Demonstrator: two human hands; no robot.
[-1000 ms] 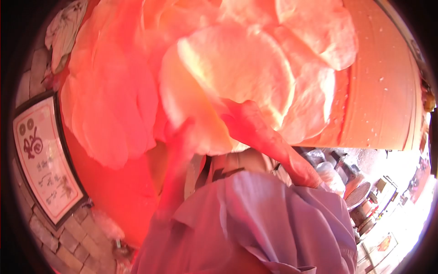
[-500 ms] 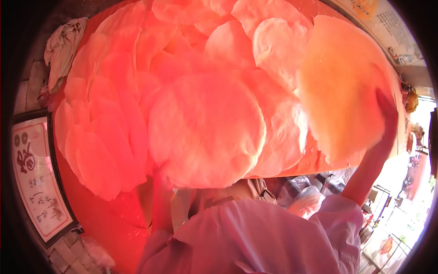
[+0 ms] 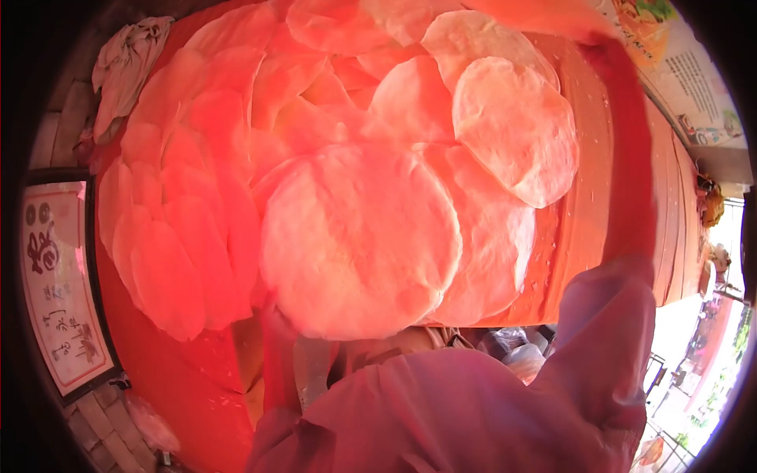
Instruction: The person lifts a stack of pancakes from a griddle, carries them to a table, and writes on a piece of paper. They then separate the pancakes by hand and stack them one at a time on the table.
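A large, thin round flatbread (image 3: 359,236) hangs over the table's front edge. My left hand (image 3: 272,303) is at its lower left edge and supports it; the fingers are mostly hidden beneath. Stretched out to the far right, my right hand (image 3: 601,46) is closed on another thin flatbread (image 3: 536,14), partly cut off by the top of the view and blurred. Two overlapping round flatbreads (image 3: 516,130) lie between my hands. Many more thin sheets (image 3: 189,260) overlap across the left and back of the table.
The table has a red-orange cover (image 3: 169,386). A framed calligraphy panel (image 3: 67,292) stands at the left, below a crumpled cloth (image 3: 130,71). Plastic bags (image 3: 512,347) sit beneath the front edge. A printed poster (image 3: 686,71) is at the upper right.
My right hand has swung away toward the far right with its flatbread, uncovering the table's right side. The left hand and its flatbread have barely moved.
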